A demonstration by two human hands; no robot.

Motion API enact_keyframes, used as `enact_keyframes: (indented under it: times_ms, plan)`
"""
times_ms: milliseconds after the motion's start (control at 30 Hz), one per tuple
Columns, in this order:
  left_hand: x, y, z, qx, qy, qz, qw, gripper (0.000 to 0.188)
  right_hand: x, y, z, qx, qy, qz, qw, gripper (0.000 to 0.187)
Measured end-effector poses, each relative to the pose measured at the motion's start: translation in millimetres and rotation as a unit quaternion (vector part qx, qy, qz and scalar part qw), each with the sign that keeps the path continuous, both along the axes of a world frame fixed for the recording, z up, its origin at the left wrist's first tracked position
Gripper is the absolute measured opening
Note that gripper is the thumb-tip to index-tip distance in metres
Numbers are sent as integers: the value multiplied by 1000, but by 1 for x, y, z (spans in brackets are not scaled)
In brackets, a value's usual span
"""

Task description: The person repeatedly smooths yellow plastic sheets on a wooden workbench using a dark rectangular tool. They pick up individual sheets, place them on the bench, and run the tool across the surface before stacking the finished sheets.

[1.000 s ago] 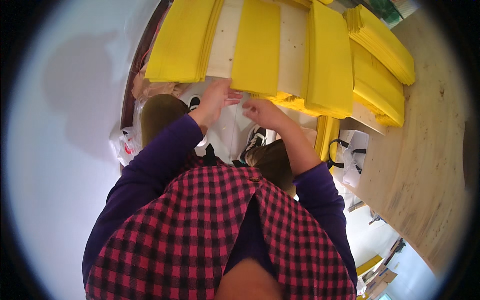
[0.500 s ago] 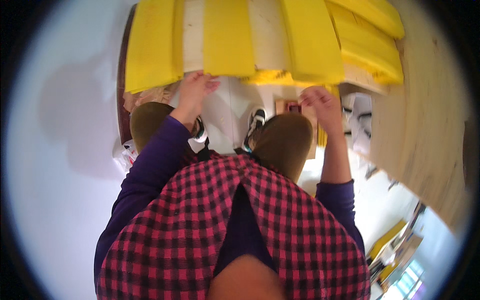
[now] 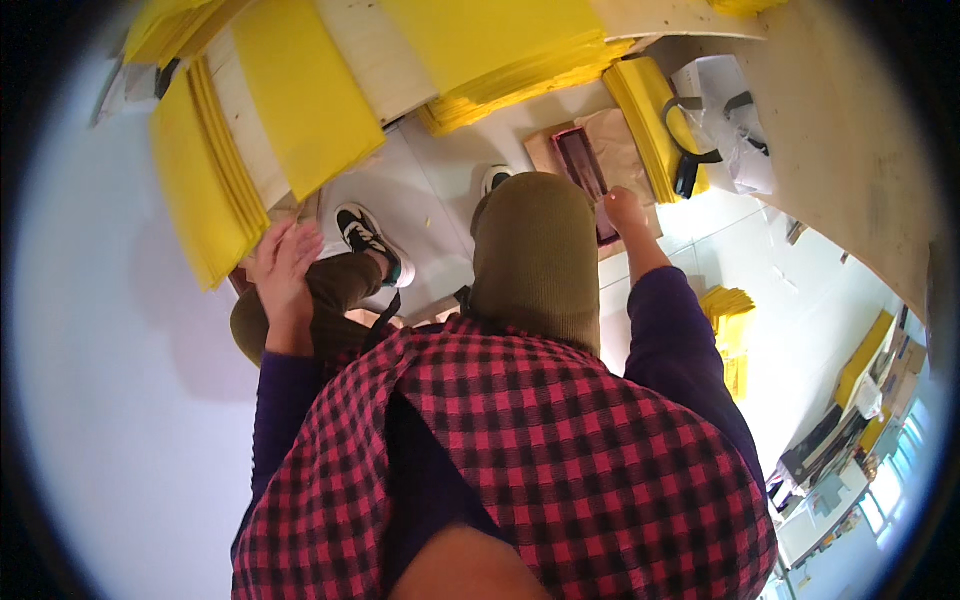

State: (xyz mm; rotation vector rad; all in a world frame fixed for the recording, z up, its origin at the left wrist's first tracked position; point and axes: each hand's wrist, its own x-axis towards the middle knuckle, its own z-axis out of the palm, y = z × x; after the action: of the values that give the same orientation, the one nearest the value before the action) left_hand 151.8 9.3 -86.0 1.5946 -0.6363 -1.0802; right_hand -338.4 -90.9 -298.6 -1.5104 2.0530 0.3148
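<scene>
My left hand (image 3: 284, 262) has its fingers stretched out, at the near end of a stack of yellow sheets (image 3: 205, 170) on the table's left side. The fingertips lie close to the stack's edge; I cannot tell whether they touch it. Low on the right, my right hand (image 3: 626, 210) is closed beside a narrow dark red tray (image 3: 580, 165) that rests on brown cardboard (image 3: 615, 140). Whatever the curled fingers may hold is hidden. A single yellow strip (image 3: 300, 95) and a wider yellow pile (image 3: 500, 50) lie farther along the wooden table (image 3: 375, 60).
Right of the tray stand upright yellow sheets (image 3: 650, 115) and a white bag (image 3: 725, 120) with a black strap. Another yellow bundle (image 3: 730, 320) is on the white tiled floor (image 3: 780, 250). A wooden board (image 3: 850, 170) runs along the right. My knee (image 3: 535, 260) rises between my arms.
My view has turned right. My left hand has gone from the table's front edge to the left stack; my right hand has come down to the tray and closed.
</scene>
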Motion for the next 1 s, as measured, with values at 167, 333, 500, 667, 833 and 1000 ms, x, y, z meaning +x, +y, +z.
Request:
enact_keyframes:
  times_ms: [167,333,500,667,833,1000]
  plan:
    - [12,17,21,56,-68,65,994,24,16,-7,-39,85,55,-19,995,31]
    - [17,15,21,94,-93,65,989,24,17,-27,-75,104,53,-13,993,32]
    - [10,5,16,117,-102,39,987,25,14,-38,-87,120,39,59,990,28]
    - [0,-5,11,123,-111,20,986,26,16,-29,-100,72,6,-3,997,26]
    - [-7,-10,11,114,-107,13,988,26,14,-28,-105,69,10,8,998,26]
    - [-11,5,16,101,-91,22,991,26,7,-17,-89,40,7,4,999,31]
